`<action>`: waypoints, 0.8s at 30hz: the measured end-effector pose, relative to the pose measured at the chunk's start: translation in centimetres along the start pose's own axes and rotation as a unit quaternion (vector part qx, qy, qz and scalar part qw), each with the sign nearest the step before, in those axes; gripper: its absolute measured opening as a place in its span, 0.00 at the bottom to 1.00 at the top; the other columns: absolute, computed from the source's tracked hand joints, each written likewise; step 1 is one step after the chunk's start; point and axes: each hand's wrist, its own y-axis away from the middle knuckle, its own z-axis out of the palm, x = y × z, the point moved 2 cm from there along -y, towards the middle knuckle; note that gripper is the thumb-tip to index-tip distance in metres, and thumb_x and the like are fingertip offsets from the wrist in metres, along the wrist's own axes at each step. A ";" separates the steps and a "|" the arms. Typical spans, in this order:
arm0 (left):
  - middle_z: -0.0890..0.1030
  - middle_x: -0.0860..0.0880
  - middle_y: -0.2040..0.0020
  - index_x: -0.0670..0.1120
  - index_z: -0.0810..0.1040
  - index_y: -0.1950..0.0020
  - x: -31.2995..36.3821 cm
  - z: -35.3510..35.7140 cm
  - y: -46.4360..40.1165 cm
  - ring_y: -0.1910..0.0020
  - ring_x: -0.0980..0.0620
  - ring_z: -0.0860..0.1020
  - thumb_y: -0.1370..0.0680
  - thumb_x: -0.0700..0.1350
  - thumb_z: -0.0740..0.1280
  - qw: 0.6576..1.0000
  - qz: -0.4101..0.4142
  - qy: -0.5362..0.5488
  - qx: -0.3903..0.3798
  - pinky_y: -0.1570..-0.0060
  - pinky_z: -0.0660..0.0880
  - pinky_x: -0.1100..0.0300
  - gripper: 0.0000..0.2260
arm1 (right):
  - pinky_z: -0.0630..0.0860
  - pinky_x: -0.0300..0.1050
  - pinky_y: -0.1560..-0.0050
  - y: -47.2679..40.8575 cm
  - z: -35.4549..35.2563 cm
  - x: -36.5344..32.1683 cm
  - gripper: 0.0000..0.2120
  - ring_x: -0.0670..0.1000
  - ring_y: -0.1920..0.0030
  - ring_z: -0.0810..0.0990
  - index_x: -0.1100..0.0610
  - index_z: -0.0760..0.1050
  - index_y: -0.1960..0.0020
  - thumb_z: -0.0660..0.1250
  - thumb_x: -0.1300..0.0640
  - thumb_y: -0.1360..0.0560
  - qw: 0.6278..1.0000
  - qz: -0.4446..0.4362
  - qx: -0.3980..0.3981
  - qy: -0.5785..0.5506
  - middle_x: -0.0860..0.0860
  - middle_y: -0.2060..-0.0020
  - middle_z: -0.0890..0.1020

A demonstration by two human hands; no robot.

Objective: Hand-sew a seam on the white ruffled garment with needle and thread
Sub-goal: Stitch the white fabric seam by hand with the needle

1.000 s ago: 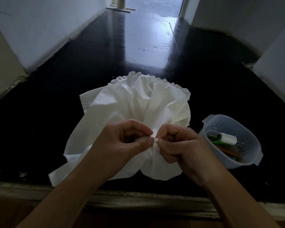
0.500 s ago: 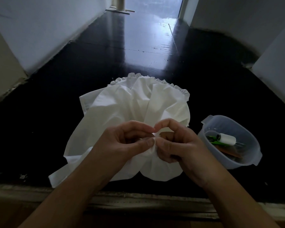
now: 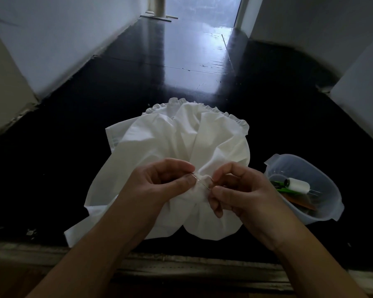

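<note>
Needle [image 3: 201,181] now shows; tub [image 3: 333,208] holds thread spool [image 3: 298,185].

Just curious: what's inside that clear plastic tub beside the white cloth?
In the tub: a white thread spool, something green and a brownish flat piece. Whatever lies beneath them is hidden.

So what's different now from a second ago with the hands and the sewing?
The right hand has drawn back slightly to the right, baring the needle between the two hands. The left hand still pinches the gathered white garment. Clear tub unmoved.
</note>
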 end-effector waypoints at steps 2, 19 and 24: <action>0.87 0.43 0.57 0.47 0.89 0.55 0.0 0.0 0.0 0.58 0.52 0.85 0.35 0.41 0.78 1.000 -0.007 0.008 0.003 0.57 0.80 0.64 0.09 | 0.80 0.48 0.61 0.1 -0.1 -0.3 0.04 0.59 0.63 0.80 0.64 0.79 0.53 0.70 0.71 0.25 0.999 -0.014 0.012 0.029 0.61 0.63 0.82; 0.86 0.40 0.53 0.43 0.88 0.53 -0.3 0.1 0.0 0.55 0.46 0.85 0.33 0.40 0.77 0.993 -0.101 0.044 -0.037 0.53 0.83 0.56 0.10 | 0.83 0.48 0.56 0.3 1.1 -1.3 0.08 0.53 0.57 0.84 0.62 0.79 0.52 0.73 0.73 0.26 0.977 -0.089 0.051 0.186 0.55 0.59 0.85; 0.86 0.39 0.52 0.43 0.88 0.51 -0.6 0.2 0.1 0.52 0.44 0.85 0.33 0.41 0.78 0.994 -0.099 0.026 -0.048 0.46 0.81 0.51 0.11 | 0.83 0.52 0.55 0.2 1.8 -1.0 0.12 0.54 0.58 0.84 0.59 0.78 0.55 0.72 0.75 0.28 0.975 -0.100 0.096 0.174 0.54 0.61 0.84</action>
